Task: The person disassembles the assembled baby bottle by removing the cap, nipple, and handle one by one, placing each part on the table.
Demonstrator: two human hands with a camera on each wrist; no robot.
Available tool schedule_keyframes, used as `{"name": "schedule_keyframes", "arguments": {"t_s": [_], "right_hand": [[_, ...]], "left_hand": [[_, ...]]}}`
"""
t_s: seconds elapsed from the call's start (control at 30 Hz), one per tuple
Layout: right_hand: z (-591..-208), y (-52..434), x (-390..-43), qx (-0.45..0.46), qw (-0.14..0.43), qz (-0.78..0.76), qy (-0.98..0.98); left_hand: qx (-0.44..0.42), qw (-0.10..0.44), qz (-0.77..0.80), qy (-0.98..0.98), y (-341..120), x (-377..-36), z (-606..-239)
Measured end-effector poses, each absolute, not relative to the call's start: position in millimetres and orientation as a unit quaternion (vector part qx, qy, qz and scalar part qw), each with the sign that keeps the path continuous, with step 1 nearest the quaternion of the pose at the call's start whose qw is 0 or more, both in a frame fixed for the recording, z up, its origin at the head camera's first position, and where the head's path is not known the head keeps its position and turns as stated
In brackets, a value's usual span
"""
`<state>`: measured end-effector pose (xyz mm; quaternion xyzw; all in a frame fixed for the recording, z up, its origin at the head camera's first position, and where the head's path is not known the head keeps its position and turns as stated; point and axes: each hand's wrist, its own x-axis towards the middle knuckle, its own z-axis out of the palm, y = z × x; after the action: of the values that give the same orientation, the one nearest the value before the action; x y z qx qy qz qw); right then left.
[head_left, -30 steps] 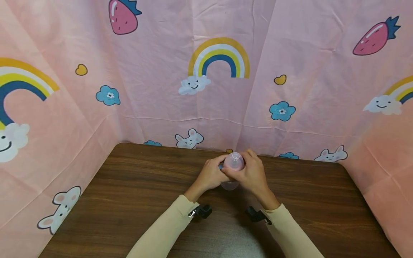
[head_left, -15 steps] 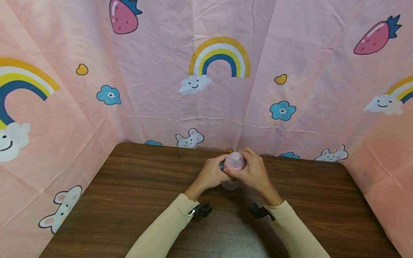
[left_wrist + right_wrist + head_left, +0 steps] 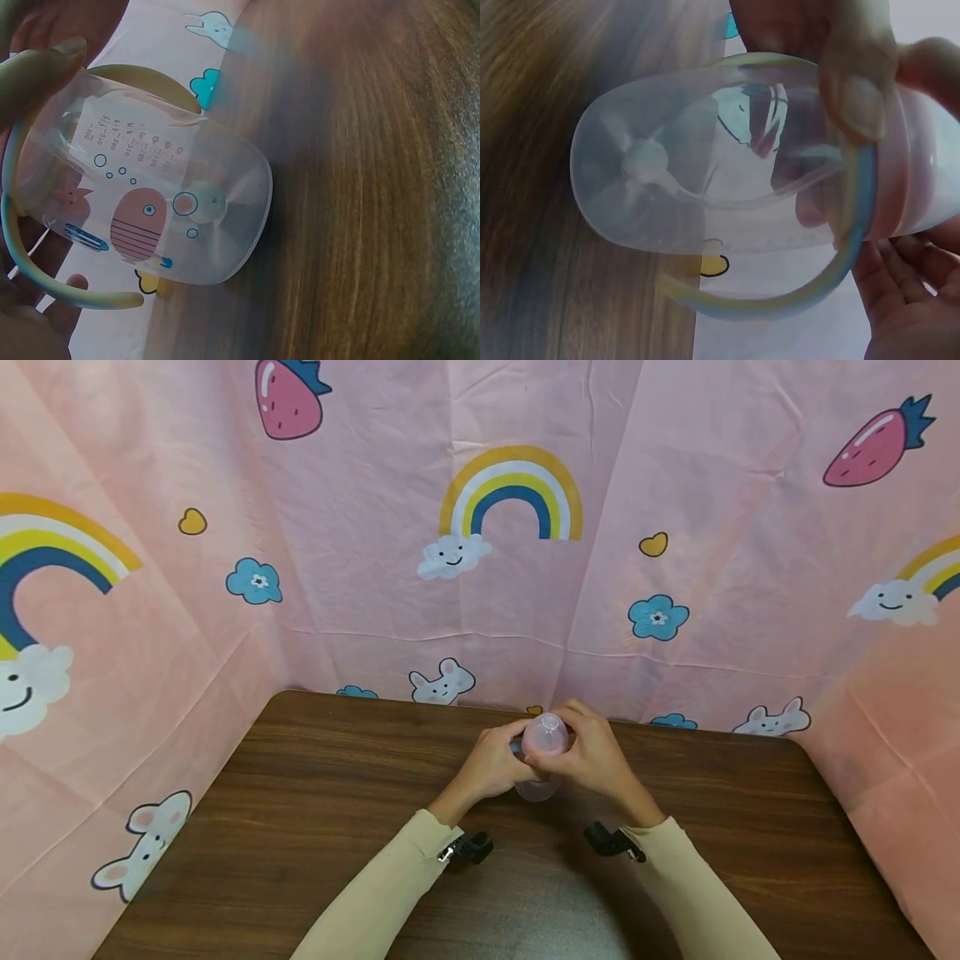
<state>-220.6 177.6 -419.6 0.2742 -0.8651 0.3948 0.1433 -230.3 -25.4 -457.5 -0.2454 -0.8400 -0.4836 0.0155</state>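
A clear baby bottle (image 3: pixel 536 791) is held upright by both hands near the table's back edge. My left hand (image 3: pixel 487 766) grips its upper body by the pastel handle ring (image 3: pixel 52 289). Higher up, my right hand (image 3: pixel 596 756) grips the pink collar (image 3: pixel 907 169) under a domed clear cap (image 3: pixel 546 733). The left wrist view shows volume marks and a pink fish print (image 3: pixel 140 223) on the bottle. A straw with a round weight (image 3: pixel 645 160) hangs inside, and I see no liquid. Fingers behind the bottle are partly hidden.
The dark wood table (image 3: pixel 337 860) spreads around the hands. Pink cloth (image 3: pixel 517 610) printed with rainbows, strawberries and rabbits hangs behind and along both sides. Each wrist wears a black camera strap (image 3: pixel 472 847).
My right wrist and forearm have swung slightly outward to the right, the hand turning a little at the collar. The left hand and the bottle stay almost in place.
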Motion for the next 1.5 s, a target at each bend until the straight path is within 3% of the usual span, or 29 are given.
{"name": "schedule_keyframes", "arguments": {"t_s": [0.23, 0.53, 0.83, 1.3, 1.5], "right_hand": [[-423, 167, -208, 0.199, 0.151, 0.400, -0.882], [-435, 142, -194, 0.066, 0.237, 0.349, -0.904], [-441, 140, -193, 0.073, 0.293, 0.312, -0.901], [-435, 144, -194, 0.088, 0.272, 0.338, -0.896], [-434, 148, -196, 0.109, 0.265, 0.343, -0.894]], "left_hand": [[-0.270, 0.046, -0.483, -0.832, -29, -234, -468], [-0.255, 0.039, -0.481, -0.838, -24, -230, -461], [-0.258, 0.039, -0.484, -0.835, -25, -229, -460], [-0.280, 0.051, -0.489, -0.825, -27, -240, -474], [-0.249, 0.017, -0.492, -0.834, -25, -230, -458]]}}
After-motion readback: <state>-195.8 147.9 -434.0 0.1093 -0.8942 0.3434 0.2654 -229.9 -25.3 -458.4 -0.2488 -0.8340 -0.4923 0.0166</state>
